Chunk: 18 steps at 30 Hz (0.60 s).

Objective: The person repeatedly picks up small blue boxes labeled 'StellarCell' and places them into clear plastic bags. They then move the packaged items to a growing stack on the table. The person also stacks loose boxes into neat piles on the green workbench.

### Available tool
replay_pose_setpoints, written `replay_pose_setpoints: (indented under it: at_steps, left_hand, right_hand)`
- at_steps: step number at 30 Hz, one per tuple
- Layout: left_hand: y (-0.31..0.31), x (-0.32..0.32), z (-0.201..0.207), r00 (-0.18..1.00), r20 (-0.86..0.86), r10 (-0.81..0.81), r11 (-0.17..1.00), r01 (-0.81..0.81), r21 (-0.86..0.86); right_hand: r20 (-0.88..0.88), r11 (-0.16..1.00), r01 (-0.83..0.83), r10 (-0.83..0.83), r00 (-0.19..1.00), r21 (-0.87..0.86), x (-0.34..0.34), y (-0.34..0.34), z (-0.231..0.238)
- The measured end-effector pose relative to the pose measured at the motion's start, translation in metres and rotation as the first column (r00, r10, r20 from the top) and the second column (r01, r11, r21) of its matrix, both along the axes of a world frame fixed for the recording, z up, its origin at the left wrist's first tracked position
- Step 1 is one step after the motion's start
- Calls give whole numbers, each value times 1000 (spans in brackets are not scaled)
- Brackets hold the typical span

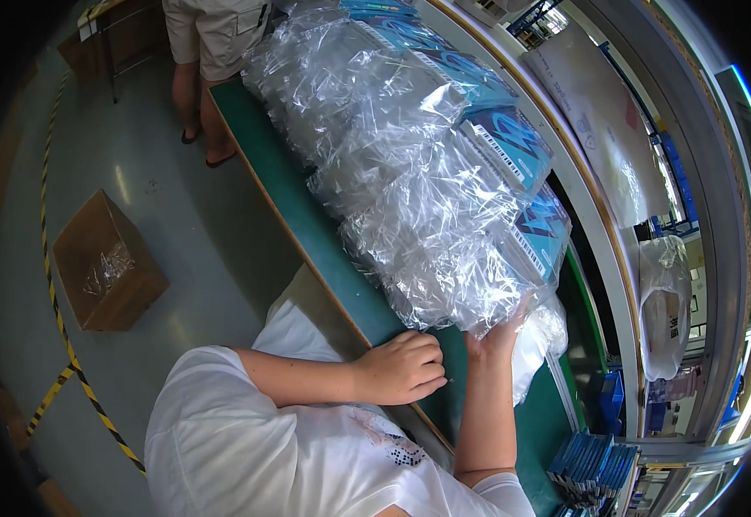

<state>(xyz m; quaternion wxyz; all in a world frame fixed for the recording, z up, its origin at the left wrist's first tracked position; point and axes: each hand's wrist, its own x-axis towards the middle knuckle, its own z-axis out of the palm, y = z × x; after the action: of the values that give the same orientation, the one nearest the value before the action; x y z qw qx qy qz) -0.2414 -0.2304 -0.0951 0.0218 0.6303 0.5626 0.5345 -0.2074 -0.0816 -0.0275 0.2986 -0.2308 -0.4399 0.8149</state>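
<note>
Left hand (401, 369) loosely curled; right hand (498, 334) apart, grip hidden by plastic bags (436, 207). They crowd the counter (259, 151) ahead; blue stack (595, 465) right, carton (138, 291) left.

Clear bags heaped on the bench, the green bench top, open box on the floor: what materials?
Clear bags: likely thin, glossy plastic film; see-through, crinkled, sharp highlights.
Green bench top: smooth, low-sheen; rubber mat or laminate, can't tell.
Open box: probably matte cardboard; plain brown, flat walls.

Free table strip (319, 239) beside plastic bags (431, 198)
</note>
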Motion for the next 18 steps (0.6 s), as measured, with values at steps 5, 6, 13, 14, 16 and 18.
replay_pose_setpoints:
  at_steps: [5,6,13,14,16,18]
  left_hand:
    - [2,4,-2,1000,-2,7,1000,-7,-3]
    - [2,4,-2,1000,-6,4,1000,-4,-9]
    - [4,1,10,1000,-22,-6,998,5,-65]
    - [6,1,14,999,-7,-33,997,32,-68]
    - [6,-1,11,1000,-13,-4,999,3,-45]
    - [5,4,19,1000,-7,18,997,-18,-78]
  right_hand:
    - [-16,1000,7,-7,1000,-2,1,0,0]
    - [-34,1000,7,-7,999,-18,1,0,0]
    - [129,995,-60,49,990,79,14,-16,21]
    - [116,995,-63,71,991,-71,28,3,-12]
    - [165,990,-77,96,982,-116,48,-7,-2]
    - [139,992,-85,97,985,-91,86,-8,0]
